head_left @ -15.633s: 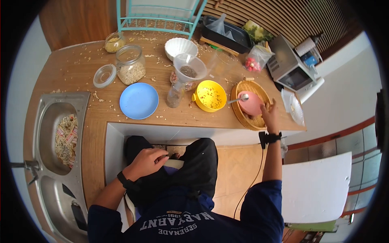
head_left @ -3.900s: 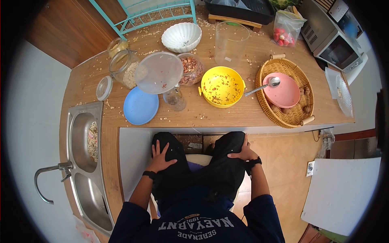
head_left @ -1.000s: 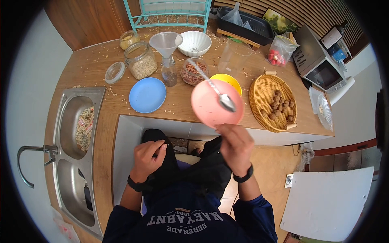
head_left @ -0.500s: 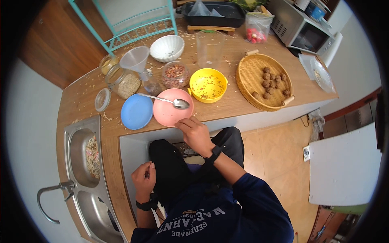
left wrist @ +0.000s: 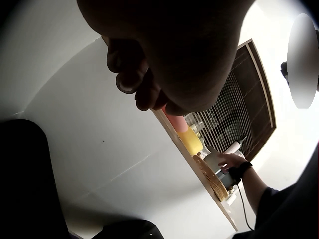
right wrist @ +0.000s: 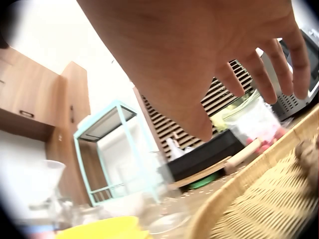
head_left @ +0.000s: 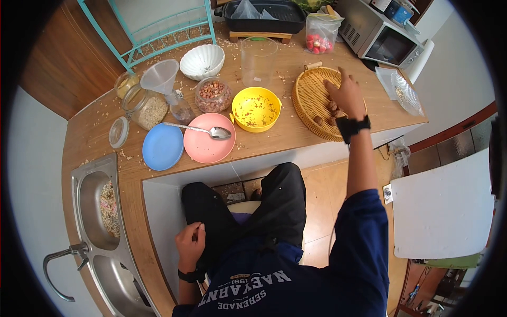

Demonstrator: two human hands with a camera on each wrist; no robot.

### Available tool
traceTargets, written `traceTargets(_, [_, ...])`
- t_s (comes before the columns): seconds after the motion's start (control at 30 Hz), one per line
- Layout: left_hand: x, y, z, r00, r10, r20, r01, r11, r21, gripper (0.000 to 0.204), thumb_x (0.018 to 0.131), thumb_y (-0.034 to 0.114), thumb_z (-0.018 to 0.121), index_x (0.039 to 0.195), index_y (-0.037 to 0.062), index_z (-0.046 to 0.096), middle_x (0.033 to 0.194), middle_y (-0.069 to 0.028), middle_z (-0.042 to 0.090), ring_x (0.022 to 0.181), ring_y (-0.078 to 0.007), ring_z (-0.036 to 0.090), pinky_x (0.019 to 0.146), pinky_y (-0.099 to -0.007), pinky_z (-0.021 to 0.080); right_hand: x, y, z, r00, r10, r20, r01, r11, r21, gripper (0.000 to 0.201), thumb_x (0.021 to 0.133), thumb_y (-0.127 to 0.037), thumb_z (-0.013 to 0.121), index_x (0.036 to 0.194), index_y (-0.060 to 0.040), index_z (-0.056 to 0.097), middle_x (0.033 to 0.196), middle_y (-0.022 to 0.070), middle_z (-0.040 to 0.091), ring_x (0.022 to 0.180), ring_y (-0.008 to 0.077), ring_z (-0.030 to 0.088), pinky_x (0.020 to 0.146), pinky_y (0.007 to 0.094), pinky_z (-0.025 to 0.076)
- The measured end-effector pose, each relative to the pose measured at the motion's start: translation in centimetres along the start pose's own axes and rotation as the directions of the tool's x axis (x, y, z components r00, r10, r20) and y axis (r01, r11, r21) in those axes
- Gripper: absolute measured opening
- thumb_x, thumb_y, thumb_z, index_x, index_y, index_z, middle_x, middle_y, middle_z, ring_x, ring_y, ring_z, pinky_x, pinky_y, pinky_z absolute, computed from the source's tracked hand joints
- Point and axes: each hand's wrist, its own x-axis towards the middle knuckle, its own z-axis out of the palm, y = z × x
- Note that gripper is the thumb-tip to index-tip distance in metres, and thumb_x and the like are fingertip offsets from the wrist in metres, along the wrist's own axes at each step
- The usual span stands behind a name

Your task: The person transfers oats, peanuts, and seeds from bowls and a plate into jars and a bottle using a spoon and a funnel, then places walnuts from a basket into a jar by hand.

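My right hand (head_left: 348, 98) is over the round wicker basket (head_left: 306, 95), fingers spread and holding nothing. Several walnuts (head_left: 318, 120) lie in the basket, partly hidden under that hand. In the right wrist view the fingers (right wrist: 266, 89) hang above the basket's rim. My left hand (head_left: 191, 244) rests by the left thigh with loosely curled fingers and nothing visible in it. A pink plate (head_left: 198, 150) stands at the counter's front edge with a metal spoon (head_left: 219, 133) lying across it. It sits right beside a blue plate (head_left: 162, 148).
Around the plates are a yellow bowl (head_left: 257, 108), a jar of nuts (head_left: 213, 95), a funnel (head_left: 160, 76) on a small bottle, an oat jar (head_left: 150, 111) and a white fluted bowl (head_left: 202, 61). A clear container (head_left: 259, 63) stands behind. The sink (head_left: 90, 211) is at left, a microwave (head_left: 383, 39) at back right.
The pink plate with the spoon has gone from the basket to beside the blue plate. My right hand has let go of it and moved right, over the walnuts. The left hand stays low.
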Motion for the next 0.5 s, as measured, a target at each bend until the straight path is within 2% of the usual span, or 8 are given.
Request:
traceTargets(0.03, [-0.1, 0.2, 0.1, 1.000, -0.016, 0.022, 0.017, 1.000, -0.026, 0.007, 0.087, 0.006, 0.073, 0.089, 0.0005, 0.070, 0.059, -0.0081, 0.059, 0.046, -0.0146, 0.053, 0.045, -0.0277, 0.040, 1.2, 1.1, 1.0, 1.000, -0.001, -0.005, 0.001, 1.000, 0.006, 0.069, 0.087, -0.049, 0.066, 0.139, -0.0060, 0.051, 0.121, 0.0277, 0.063, 0.114, 0.0475, 0.058, 0.099, 0.0496, 0.048])
traceTargets(0.1, [0.1, 0.7, 0.1, 0.999, -0.027, 0.035, 0.028, 0.998, -0.048, 0.008, 0.087, 0.007, 0.073, 0.089, 0.0007, 0.070, 0.060, -0.0087, 0.061, 0.047, -0.0152, 0.055, 0.045, -0.0278, 0.041, 3.2, 2.5, 2.7, 0.975, 0.084, 0.204, -0.051, 0.986, -0.160, 0.070, 0.090, -0.054, 0.063, 0.138, -0.0050, 0.051, 0.123, 0.0256, 0.064, 0.116, 0.0459, 0.059, 0.100, 0.0480, 0.047])
traceTargets(0.13, [0.3, 1.0, 0.1, 0.997, -0.034, 0.068, 0.037, 0.998, -0.046, 0.008, 0.086, 0.008, 0.074, 0.089, 0.0010, 0.070, 0.062, -0.0090, 0.062, 0.047, -0.0159, 0.056, 0.046, -0.0280, 0.042, 3.8, 3.6, 4.3, 0.977, 0.080, 0.200, -0.050, 0.987, -0.153, 0.070, 0.090, -0.054, 0.063, 0.138, -0.0050, 0.051, 0.123, 0.0256, 0.064, 0.116, 0.0459, 0.059, 0.100, 0.0480, 0.047])
traceTargets(0.2, [0.5, 1.3, -0.3, 0.995, -0.044, 0.095, 0.048, 0.998, -0.041, 0.009, 0.086, 0.009, 0.074, 0.089, 0.0012, 0.071, 0.063, -0.0093, 0.063, 0.048, -0.0166, 0.057, 0.047, -0.0282, 0.043, 4.7, 5.1, 7.1, 0.854, 0.171, 0.492, -0.017, 0.953, -0.302, 0.069, 0.094, -0.057, 0.056, 0.137, -0.0030, 0.050, 0.122, 0.0232, 0.065, 0.116, 0.0439, 0.059, 0.101, 0.0469, 0.047])
traceTargets(0.3, [0.1, 1.3, -0.6, 0.991, -0.069, 0.116, 0.070, 0.998, -0.005, 0.010, 0.086, 0.010, 0.074, 0.089, 0.0013, 0.071, 0.065, -0.0098, 0.064, 0.050, -0.0178, 0.059, 0.048, -0.0290, 0.044, 3.5, 3.0, 6.8, 0.895, 0.181, 0.408, -0.023, 0.931, -0.364, 0.056, 0.096, -0.046, 0.059, 0.130, -0.0033, 0.053, 0.115, 0.0254, 0.066, 0.115, 0.0404, 0.060, 0.100, 0.0462, 0.048])
traceTargets(0.37, [-0.6, 1.0, -0.8, 0.984, -0.135, 0.113, 0.137, 0.991, -0.010, 0.011, 0.086, 0.012, 0.074, 0.090, 0.0018, 0.071, 0.068, -0.0106, 0.066, 0.053, -0.0189, 0.062, 0.049, -0.0298, 0.046, 3.5, 4.2, 8.4, 0.915, 0.122, 0.384, 0.026, 0.933, -0.358, 0.050, 0.097, -0.042, 0.059, 0.126, -0.0023, 0.054, 0.109, 0.0230, 0.069, 0.112, 0.0391, 0.063, 0.096, 0.0461, 0.049])
traceTargets(0.43, [-1.6, 0.2, -0.7, 0.976, -0.162, 0.146, 0.162, 0.987, 0.013, 0.012, 0.087, 0.013, 0.074, 0.090, 0.0021, 0.071, 0.069, -0.0108, 0.067, 0.055, -0.0198, 0.063, 0.051, -0.0302, 0.047, 4.1, 5.3, 9.2, 0.914, 0.019, 0.405, 0.075, 0.974, -0.214, 0.048, 0.096, -0.039, 0.061, 0.124, -0.0006, 0.053, 0.104, 0.0227, 0.070, 0.106, 0.0384, 0.065, 0.092, 0.0462, 0.051])
traceTargets(0.5, [-2.3, -0.4, -0.6, 0.967, -0.189, 0.170, 0.187, 0.982, 0.030, 0.012, 0.087, 0.014, 0.074, 0.090, 0.0023, 0.071, 0.071, -0.0110, 0.067, 0.056, -0.0207, 0.064, 0.052, -0.0307, 0.049, 4.3, 5.4, 8.0, 0.906, -0.012, 0.423, 0.099, 0.978, -0.183, 0.043, 0.095, -0.036, 0.062, 0.118, 0.0004, 0.058, 0.103, 0.0236, 0.070, 0.104, 0.0396, 0.066, 0.089, 0.0472, 0.052])
